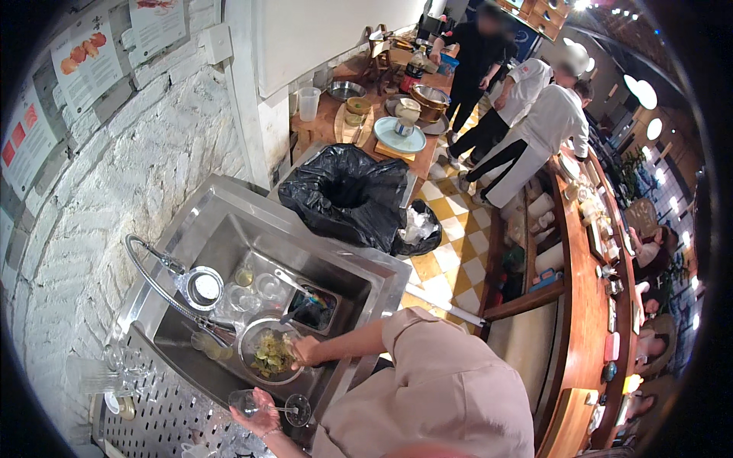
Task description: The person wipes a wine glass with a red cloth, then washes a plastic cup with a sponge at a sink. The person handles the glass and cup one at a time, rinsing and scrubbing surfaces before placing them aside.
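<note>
My left hand point(260, 413) holds a stemmed wine glass point(243, 404) on its side, the bowl in my palm and the foot point(298, 410) pointing right, at the near edge of the steel sink point(237, 229). My right hand point(305, 350) reaches into the sink at the rim of a round strainer or bowl point(246, 338) that holds yellow-green leafy scraps point(270, 356). Its fingers touch pale matter there; whether they grip it cannot be told. Farther back in the sink lie several glasses point(268, 286) and a metal container point(312, 306) with utensils and dark liquid.
A coiled spray faucet point(166, 300) arches over the sink's left side. Glasses point(106, 372) stand on the perforated drainboard point(160, 412). Beyond the sink is a bin lined with a black bag point(366, 197). Several people point(552, 123) stand beside a wooden counter point(590, 286).
</note>
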A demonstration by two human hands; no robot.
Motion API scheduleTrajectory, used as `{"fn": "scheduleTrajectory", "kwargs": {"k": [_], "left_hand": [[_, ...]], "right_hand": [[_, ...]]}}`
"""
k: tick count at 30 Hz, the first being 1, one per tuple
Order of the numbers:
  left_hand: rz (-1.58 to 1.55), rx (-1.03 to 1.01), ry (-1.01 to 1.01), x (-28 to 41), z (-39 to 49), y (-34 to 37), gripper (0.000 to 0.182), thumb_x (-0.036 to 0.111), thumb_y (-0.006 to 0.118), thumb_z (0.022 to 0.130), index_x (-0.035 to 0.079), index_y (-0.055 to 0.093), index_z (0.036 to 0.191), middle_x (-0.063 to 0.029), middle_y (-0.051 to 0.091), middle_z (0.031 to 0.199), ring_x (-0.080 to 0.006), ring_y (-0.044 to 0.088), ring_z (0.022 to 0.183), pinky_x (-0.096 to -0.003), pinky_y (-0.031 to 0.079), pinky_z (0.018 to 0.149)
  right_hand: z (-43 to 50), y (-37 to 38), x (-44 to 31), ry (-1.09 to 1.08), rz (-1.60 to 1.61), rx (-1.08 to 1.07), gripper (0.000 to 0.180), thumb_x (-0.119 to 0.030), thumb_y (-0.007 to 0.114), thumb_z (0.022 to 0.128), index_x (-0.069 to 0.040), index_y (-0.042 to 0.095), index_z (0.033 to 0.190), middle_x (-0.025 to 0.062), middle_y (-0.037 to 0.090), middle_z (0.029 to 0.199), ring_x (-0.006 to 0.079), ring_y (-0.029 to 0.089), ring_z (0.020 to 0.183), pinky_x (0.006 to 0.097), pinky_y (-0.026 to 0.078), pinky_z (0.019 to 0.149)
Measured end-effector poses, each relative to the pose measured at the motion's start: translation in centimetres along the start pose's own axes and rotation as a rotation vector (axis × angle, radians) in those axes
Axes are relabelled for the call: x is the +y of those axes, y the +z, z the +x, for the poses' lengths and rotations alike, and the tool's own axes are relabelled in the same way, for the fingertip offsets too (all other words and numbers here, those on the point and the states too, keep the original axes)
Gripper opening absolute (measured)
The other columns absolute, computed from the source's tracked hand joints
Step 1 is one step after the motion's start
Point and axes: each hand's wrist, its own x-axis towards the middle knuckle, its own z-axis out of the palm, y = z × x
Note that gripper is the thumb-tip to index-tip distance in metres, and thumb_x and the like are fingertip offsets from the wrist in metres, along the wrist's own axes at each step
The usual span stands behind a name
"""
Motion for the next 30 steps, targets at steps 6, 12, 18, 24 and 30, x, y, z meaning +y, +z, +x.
{"fn": "scheduleTrajectory", "kwargs": {"k": [6, 12, 18, 24, 30], "left_hand": [[-0.085, 0.085, 0.017, -0.1, 0.6, 0.4, 0.093, 0.041, 0.086, 0.061, -0.011, 0.038, 0.120, -0.0257, 0.051, 0.115, -0.0367, 0.059, 0.096, -0.0385, 0.059, 0.072], [-0.133, -0.132, -0.190, 0.8, 2.0, -0.6, 0.089, 0.049, 0.085, 0.062, -0.009, 0.046, 0.118, -0.0244, 0.056, 0.114, -0.0332, 0.060, 0.093, -0.0354, 0.057, 0.071], [-0.302, -0.015, -0.214, 1.1, 2.7, 0.1, 0.094, 0.045, 0.087, 0.062, -0.008, 0.041, 0.125, -0.0246, 0.055, 0.118, -0.0323, 0.059, 0.098, -0.0357, 0.057, 0.073], [-0.161, -0.282, -0.274, 1.2, 2.9, 1.1, 0.083, 0.060, 0.075, 0.070, -0.006, 0.052, 0.116, -0.0229, 0.054, 0.125, -0.0339, 0.058, 0.107, -0.0377, 0.056, 0.080], [-0.011, -0.199, -0.216, 0.9, 2.9, 2.5, 0.086, 0.063, 0.069, 0.074, -0.005, 0.047, 0.121, -0.0236, 0.053, 0.124, -0.0364, 0.055, 0.111, -0.0409, 0.053, 0.091]], "right_hand": [[-0.4, 1.4, -1.6, -0.014, -0.156, 0.031, 0.070, -0.056, 0.056, 0.086, 0.002, 0.049, 0.124, 0.0263, 0.053, 0.119, 0.0370, 0.063, 0.095, 0.0425, 0.053, 0.075], [-0.5, 0.7, 0.8, -0.161, -0.044, 0.073, 0.056, -0.058, 0.052, 0.087, -0.003, 0.060, 0.099, 0.0197, 0.064, 0.085, 0.0342, 0.066, 0.072, 0.0448, 0.052, 0.063], [0.1, 2.2, 1.0, -0.167, -0.108, 0.066, 0.050, -0.056, 0.051, 0.086, -0.009, 0.067, 0.080, 0.0132, 0.063, 0.062, 0.0335, 0.064, 0.063, 0.0445, 0.050, 0.059], [1.0, 3.8, 1.9, -0.027, -0.072, -0.131, 0.034, -0.050, 0.053, 0.084, -0.022, 0.071, 0.090, 0.0065, 0.068, 0.079, 0.0283, 0.066, 0.072, 0.0409, 0.052, 0.060], [0.7, 2.4, 1.4, -0.104, -0.160, -0.171, 0.049, -0.052, 0.037, 0.093, -0.019, 0.070, 0.081, 0.0070, 0.068, 0.072, 0.0282, 0.067, 0.068, 0.0423, 0.051, 0.056]]}}
